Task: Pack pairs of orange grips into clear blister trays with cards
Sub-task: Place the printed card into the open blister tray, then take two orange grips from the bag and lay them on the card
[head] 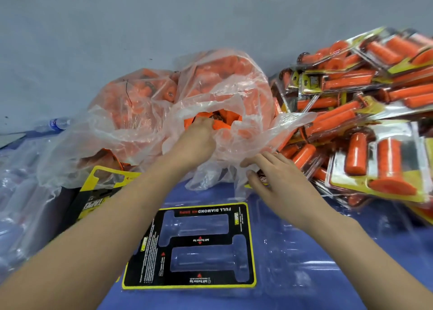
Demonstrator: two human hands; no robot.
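My left hand [198, 137] reaches into the mouth of a clear plastic bag [225, 91] full of loose orange grips, its fingers curled round one orange grip [219, 125]. To its right, my right hand [269, 173] lies with fingers spread on the bag's lower edge. In front of me on the blue table lies a black and yellow card [150, 258] under a clear blister tray [201, 244] with two empty grip-shaped pockets.
A heap of packed blister packs [365, 122] fills the right side. A second bag of grips [131, 103] sits at left, with a stack of cards [93, 199] below it, clear trays [16, 192] at far left and a water bottle [56, 123].
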